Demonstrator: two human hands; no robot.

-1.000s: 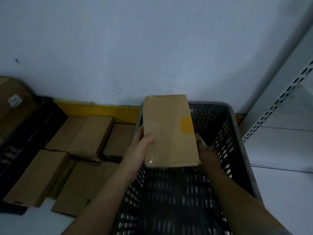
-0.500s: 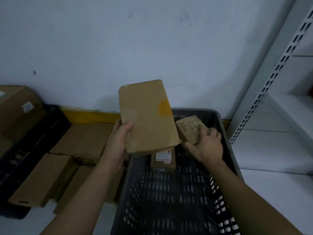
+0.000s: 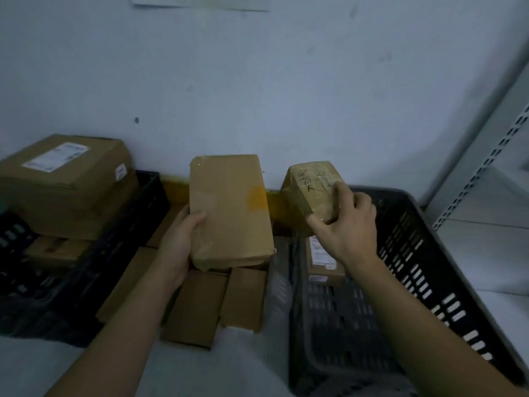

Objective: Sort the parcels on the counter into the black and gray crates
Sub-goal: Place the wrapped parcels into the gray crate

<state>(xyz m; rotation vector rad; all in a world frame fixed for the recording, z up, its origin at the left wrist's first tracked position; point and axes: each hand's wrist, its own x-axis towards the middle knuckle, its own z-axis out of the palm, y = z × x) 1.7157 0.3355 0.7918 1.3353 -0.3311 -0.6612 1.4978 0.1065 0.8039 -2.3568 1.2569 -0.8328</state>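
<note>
My left hand (image 3: 179,242) grips a flat brown parcel (image 3: 230,209) with an orange patch, held upright above the loose parcels on the counter. My right hand (image 3: 347,224) holds a small tape-wrapped brown parcel (image 3: 310,186) with handwriting on it, lifted over the far left corner of the gray crate (image 3: 423,262). A labelled parcel (image 3: 322,260) lies inside that crate under my right hand. The black crate (image 3: 94,253) stands at the left with a large labelled box (image 3: 67,184) on top.
Several flat cardboard parcels (image 3: 217,302) lie on the white counter between the two crates. A smaller box (image 3: 54,249) sits inside the black crate. A white metal shelf upright (image 3: 486,164) rises at the right. The wall is close behind.
Both hands rose and shifted left: the flat parcel moved from over the gray crate to above the counter parcels, and my right hand lifted the small parcel up out of the crate.
</note>
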